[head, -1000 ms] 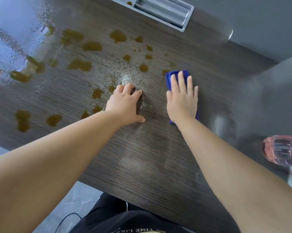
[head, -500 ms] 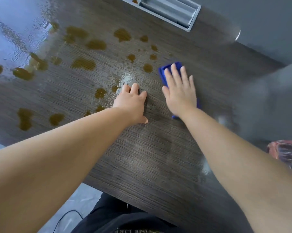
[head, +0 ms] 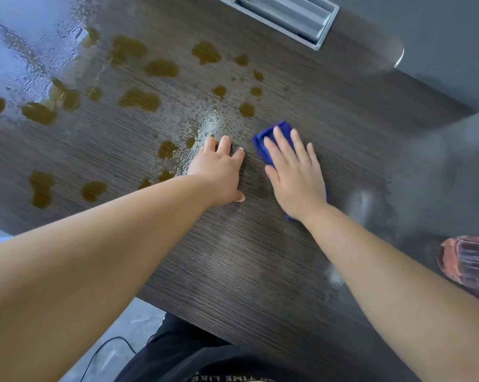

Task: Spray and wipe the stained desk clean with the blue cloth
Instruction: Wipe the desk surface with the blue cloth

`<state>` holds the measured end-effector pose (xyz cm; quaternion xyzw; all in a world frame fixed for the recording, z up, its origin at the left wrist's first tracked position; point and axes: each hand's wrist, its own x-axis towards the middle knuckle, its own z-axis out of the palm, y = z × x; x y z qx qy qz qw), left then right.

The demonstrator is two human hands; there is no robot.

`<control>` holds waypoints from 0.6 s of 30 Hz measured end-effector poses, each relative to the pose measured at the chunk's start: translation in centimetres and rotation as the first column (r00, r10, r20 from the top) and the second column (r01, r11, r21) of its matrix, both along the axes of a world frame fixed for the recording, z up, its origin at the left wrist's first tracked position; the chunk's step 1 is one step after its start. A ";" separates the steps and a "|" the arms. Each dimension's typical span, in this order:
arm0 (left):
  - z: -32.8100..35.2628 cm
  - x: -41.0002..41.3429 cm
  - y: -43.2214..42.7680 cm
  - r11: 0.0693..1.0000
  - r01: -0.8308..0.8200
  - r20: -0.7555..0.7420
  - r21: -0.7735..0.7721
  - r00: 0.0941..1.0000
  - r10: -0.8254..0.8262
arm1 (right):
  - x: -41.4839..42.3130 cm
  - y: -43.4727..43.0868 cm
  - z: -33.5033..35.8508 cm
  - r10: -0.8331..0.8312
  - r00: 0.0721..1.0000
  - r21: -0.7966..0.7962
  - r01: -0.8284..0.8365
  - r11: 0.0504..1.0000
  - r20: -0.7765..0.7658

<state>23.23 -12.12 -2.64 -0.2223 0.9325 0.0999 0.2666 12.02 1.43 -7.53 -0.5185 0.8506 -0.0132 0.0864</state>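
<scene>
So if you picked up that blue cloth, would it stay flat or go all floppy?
Probably floppy: the blue cloth looks soft and folded under the right hand. Likely light, and maybe damp, since the desk around it is sprayed wet.

We take this for an office. We are looking down on a dark wood-grain laminate desk (head: 233,271) of the workstation kind, and set flush into its far edge is a grey plastic cable-management grommet (head: 285,15) with a sliding cover, the fitting that feeds computer leads through a worktop. Beyond the desk we see plain grey panels (head: 439,37), like partition or cabinet faces. Below the near edge we see a pale grey hard floor (head: 128,334) with a thin black cable (head: 106,346) trailing across it.
</scene>
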 end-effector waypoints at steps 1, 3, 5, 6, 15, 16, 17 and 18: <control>0.0 0.1 -0.1 1.000 0.002 -0.004 0.002 1.000 -0.002 | 0.0 1.9 0.0 0.103 0.995 0.001 -0.103 0.995 0.006; -0.1 0.2 -0.1 1.000 0.011 -0.005 0.005 1.000 -0.011 | -2.3 4.3 -0.1 0.175 0.984 -0.005 -0.175 0.984 -0.001; -0.2 0.3 -0.1 1.000 0.017 -0.009 0.008 1.000 -0.017 | -4.6 4.1 -0.2 0.022 1.000 0.000 -0.022 1.000 -0.017; -0.2 0.3 -0.1 1.000 0.015 -0.013 0.009 1.000 -0.015 | -5.0 3.1 -0.3 -0.124 0.992 0.004 0.124 0.992 -0.024; 0.0 0.4 0.1 1.000 -0.024 -0.020 0.009 1.000 0.024 | 2.0 4.5 -0.2 0.150 0.988 0.018 -0.150 0.989 -0.025; 0.1 0.5 0.1 1.000 -0.019 -0.016 0.010 1.000 0.019 | 0.5 5.8 -0.2 0.194 0.981 0.036 -0.193 0.980 -0.026; 0.2 0.5 0.2 1.000 -0.016 -0.009 0.016 1.000 0.016 | -1.3 6.6 -0.3 0.196 0.980 0.047 -0.194 0.980 -0.041; 0.3 0.5 0.2 1.000 -0.017 -0.001 0.020 1.000 0.017 | -2.9 6.8 -0.3 0.148 0.988 0.050 -0.145 0.988 -0.054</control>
